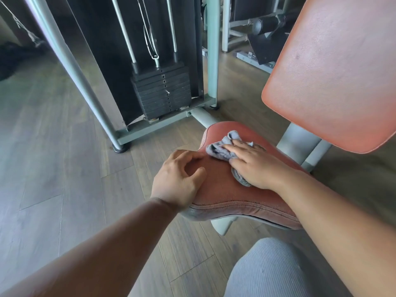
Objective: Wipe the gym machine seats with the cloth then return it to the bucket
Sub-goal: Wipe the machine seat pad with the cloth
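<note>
Both hands are on the red seat (225, 196): the right hand (255, 166) lies flat, pressing the grey cloth (218, 150) mid-seat; the left hand (179, 179), loosely curled and empty, steadies the near-left edge, unwiped seat lying nearer

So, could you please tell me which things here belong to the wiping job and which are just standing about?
Job: cloth under the flat right hand; seat, steadied by the left hand; backrest.

Not part of it: weight stack, frame, floor. No bucket is in view.
</note>
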Demonstrator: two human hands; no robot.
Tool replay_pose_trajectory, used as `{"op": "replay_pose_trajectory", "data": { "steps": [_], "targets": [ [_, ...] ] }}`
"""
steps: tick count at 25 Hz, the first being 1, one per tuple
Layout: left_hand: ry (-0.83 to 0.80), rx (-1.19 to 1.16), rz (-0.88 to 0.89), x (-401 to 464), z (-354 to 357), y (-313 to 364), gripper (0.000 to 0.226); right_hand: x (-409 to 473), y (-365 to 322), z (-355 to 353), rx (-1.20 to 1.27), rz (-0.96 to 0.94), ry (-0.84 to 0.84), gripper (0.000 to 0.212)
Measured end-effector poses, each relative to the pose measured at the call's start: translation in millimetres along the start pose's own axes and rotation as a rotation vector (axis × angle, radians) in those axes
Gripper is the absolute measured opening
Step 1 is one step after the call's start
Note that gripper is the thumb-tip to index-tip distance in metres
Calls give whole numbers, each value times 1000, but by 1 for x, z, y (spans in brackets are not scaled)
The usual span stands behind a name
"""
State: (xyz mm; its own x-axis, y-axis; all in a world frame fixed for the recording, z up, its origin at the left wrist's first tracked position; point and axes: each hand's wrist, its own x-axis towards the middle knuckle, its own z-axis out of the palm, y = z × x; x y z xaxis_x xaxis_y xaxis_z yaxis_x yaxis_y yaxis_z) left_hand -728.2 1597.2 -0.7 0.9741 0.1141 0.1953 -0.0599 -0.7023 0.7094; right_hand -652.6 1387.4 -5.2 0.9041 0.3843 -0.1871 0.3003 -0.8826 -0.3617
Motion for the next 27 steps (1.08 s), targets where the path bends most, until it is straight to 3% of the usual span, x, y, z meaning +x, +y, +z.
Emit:
{"op": "replay_pose_trajectory", "data": {
  "steps": [3, 8, 12, 16, 18, 20, 22, 24, 25, 27],
  "targets": [
    [2, -9, -11, -1, -3, 3, 41, 16, -25, -11, 7, 101, 29, 53],
    [-115, 51, 6, -3, -8, 6, 48, -28, -36, 1, 49, -63, 14, 56],
    [-248, 248, 7, -10, -21, -4, 62, -34, -1, -10, -32, 98, 36, 52],
    [-267, 340, 14, -10, -24, -2, 62, -1, -45, -5, 25, 114, 41, 54],
    [-310, 235, 12, -5, -29, -2, 68, -17, -58, -1, 178, -2, 4, 52],
    [-224, 44, 38, 5, -39, 2, 69, -43, -53, -13, 495, -162, -28, 53],
    [-137, 63, 139, 15, -42, 20, 60, -55, -27, -23, 643, -154, 137, 55],
    [-258, 307, 260, 22, -27, 47, 52, -58, 11, -24, 494, 72, 332, 51],
    [-371, 441, 283, 25, -13, 59, 50, -59, 26, -19, 328, 185, 307, 48],
    [-534, 670, 231, 33, 20, 78, 65, -61, 43, -7, 114, 236, 198, 49]
  ]
}}
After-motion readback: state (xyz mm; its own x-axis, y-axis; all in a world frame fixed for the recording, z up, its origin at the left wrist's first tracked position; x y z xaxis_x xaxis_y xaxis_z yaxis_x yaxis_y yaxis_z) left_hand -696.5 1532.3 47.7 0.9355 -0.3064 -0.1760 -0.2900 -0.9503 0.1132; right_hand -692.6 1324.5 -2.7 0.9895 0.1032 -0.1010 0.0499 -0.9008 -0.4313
